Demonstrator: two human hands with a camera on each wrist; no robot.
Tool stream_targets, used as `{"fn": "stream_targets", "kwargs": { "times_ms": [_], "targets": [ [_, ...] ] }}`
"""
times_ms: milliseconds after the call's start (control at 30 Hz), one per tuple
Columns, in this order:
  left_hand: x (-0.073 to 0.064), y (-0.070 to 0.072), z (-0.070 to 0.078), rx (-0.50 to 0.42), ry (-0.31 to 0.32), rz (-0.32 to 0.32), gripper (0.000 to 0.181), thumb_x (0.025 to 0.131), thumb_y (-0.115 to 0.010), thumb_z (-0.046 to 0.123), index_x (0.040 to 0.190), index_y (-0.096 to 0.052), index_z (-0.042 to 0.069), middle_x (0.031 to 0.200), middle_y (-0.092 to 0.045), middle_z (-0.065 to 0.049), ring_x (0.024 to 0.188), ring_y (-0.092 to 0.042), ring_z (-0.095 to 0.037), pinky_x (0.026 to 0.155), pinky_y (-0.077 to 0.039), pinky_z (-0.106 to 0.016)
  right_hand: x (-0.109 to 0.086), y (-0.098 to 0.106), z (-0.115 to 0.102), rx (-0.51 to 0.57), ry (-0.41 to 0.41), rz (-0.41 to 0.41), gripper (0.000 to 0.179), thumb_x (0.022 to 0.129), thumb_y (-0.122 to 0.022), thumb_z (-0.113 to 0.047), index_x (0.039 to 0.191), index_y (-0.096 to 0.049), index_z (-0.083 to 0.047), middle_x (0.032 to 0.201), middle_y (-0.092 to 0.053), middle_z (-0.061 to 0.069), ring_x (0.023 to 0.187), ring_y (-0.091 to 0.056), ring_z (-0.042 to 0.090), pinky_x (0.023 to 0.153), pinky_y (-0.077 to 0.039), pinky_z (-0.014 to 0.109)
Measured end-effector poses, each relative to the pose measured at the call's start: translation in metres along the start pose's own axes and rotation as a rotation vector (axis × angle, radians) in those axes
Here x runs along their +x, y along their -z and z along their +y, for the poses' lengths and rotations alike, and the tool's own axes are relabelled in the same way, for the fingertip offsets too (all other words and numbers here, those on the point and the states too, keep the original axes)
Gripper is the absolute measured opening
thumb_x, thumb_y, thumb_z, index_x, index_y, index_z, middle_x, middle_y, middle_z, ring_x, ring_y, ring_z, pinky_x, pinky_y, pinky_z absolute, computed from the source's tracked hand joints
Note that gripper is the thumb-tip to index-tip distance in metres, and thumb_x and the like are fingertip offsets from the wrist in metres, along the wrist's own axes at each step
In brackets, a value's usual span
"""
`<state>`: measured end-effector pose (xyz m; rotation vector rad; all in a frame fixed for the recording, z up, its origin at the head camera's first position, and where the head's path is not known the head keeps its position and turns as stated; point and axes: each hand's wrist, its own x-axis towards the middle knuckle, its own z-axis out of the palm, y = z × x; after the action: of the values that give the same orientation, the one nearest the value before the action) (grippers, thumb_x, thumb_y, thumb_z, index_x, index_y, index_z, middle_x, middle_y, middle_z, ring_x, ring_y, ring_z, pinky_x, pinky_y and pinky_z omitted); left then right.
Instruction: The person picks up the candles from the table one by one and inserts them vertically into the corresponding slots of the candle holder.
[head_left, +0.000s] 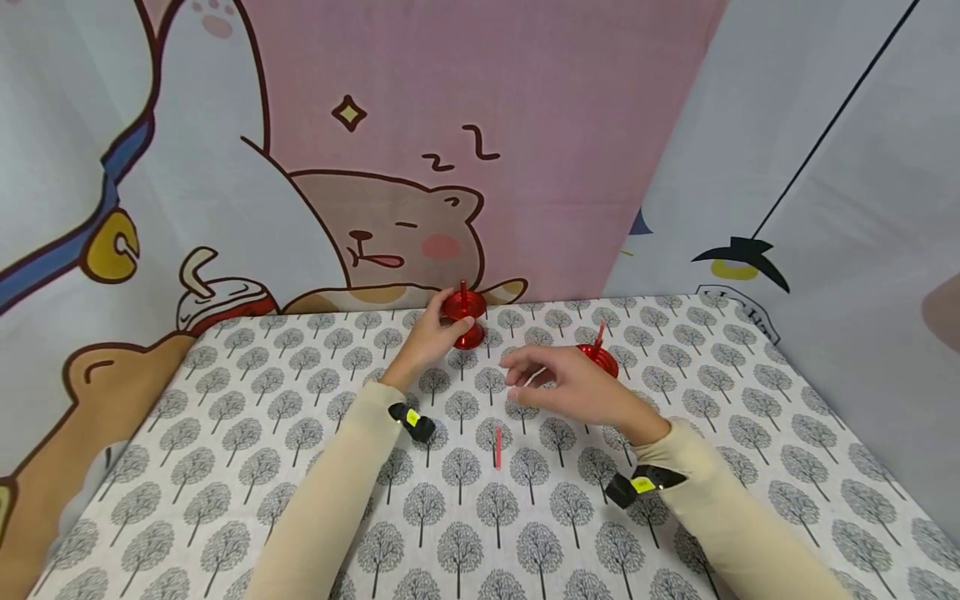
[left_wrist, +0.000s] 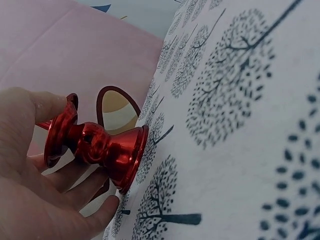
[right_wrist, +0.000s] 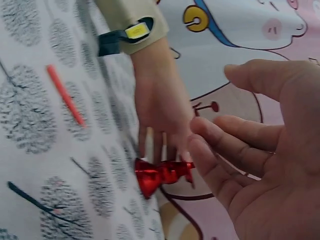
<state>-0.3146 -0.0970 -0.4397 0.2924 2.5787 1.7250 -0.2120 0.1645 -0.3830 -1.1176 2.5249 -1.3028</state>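
Observation:
At the back of the table, a shiny red candle holder (head_left: 470,337) with a flared foot stands upright, a thin red candle (head_left: 463,293) rising from its cup. My left hand (head_left: 429,340) grips this holder around its upper dish, thumb on the near side; the left wrist view shows the holder's foot (left_wrist: 126,156) at the cloth. To the right, my right hand (head_left: 570,385) hovers over the table, fingers loosely bent and holding nothing. Partly hidden behind it is a second red candle holder (head_left: 606,360) with a red candle (head_left: 600,333) in it.
A loose red candle (head_left: 498,448) lies on the tree-print tablecloth (head_left: 461,504), between the forearms and nearer to me. A cartoon-printed curtain (head_left: 570,150) hangs right behind the table's back edge.

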Motion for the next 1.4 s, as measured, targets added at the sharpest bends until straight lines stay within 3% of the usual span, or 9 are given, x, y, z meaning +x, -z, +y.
{"fn": "stream_targets", "kwargs": {
  "times_ms": [267, 467, 700, 867, 1167, 1400],
  "targets": [
    [-0.004, 0.003, 0.004, -0.03, 0.019, -0.034, 0.08, 0.106, -0.071, 0.028, 0.173, -0.03, 0.013, 0.162, -0.051, -0.022, 0.145, -0.054, -0.04, 0.12, -0.044, -0.056, 0.003, -0.017, 0.013, -0.017, 0.015, -0.155, 0.021, 0.1, -0.078, -0.011, 0.117, -0.076, 0.002, 0.098, -0.077, -0.003, 0.092, -0.073, 0.013, 0.088, -0.064, 0.035],
    [-0.005, 0.006, 0.004, -0.033, 0.015, -0.077, 0.081, 0.105, -0.073, 0.03, 0.172, -0.032, 0.013, 0.162, -0.051, -0.02, 0.145, -0.053, -0.039, 0.121, -0.043, -0.055, 0.003, -0.026, 0.022, -0.044, -0.059, -0.197, 0.005, 0.097, -0.079, -0.015, 0.099, -0.079, -0.01, 0.088, -0.074, -0.01, 0.083, -0.069, 0.008, 0.08, -0.06, 0.029],
    [-0.007, 0.013, 0.004, -0.078, 0.019, -0.163, 0.081, 0.104, -0.076, 0.026, 0.172, -0.032, 0.016, 0.163, -0.05, -0.02, 0.148, -0.051, -0.039, 0.123, -0.041, -0.056, 0.002, -0.037, 0.023, -0.091, -0.14, -0.192, 0.008, 0.092, -0.083, -0.019, 0.086, -0.079, -0.018, 0.076, -0.068, -0.013, 0.07, -0.06, 0.004, 0.065, -0.05, 0.023],
    [-0.008, 0.017, 0.005, -0.03, 0.034, -0.201, 0.083, 0.102, -0.077, 0.032, 0.172, -0.034, 0.021, 0.164, -0.049, -0.02, 0.149, -0.051, -0.04, 0.124, -0.038, -0.059, 0.0, -0.045, 0.021, -0.116, -0.207, -0.19, 0.017, 0.09, -0.088, -0.023, 0.079, -0.076, -0.019, 0.069, -0.066, -0.013, 0.062, -0.056, 0.002, 0.057, -0.044, 0.022],
    [-0.01, 0.026, 0.006, -0.015, 0.028, -0.275, 0.085, 0.1, -0.079, 0.036, 0.171, -0.034, 0.021, 0.16, -0.055, -0.018, 0.148, -0.052, -0.037, 0.124, -0.036, -0.061, 0.0, -0.054, 0.019, -0.227, -0.224, -0.146, 0.028, 0.085, -0.096, -0.034, 0.073, -0.072, -0.024, 0.066, -0.063, -0.017, 0.063, -0.056, 0.002, 0.06, -0.046, 0.024],
    [-0.01, 0.029, 0.005, -0.041, 0.028, -0.298, 0.082, 0.101, -0.079, 0.032, 0.17, -0.036, 0.021, 0.158, -0.055, -0.018, 0.149, -0.05, -0.035, 0.125, -0.034, -0.059, 0.001, -0.054, 0.018, -0.219, -0.243, -0.158, 0.024, 0.083, -0.098, -0.026, 0.077, -0.074, -0.024, 0.067, -0.064, -0.017, 0.065, -0.058, 0.002, 0.063, -0.048, 0.024]
  ]
}}
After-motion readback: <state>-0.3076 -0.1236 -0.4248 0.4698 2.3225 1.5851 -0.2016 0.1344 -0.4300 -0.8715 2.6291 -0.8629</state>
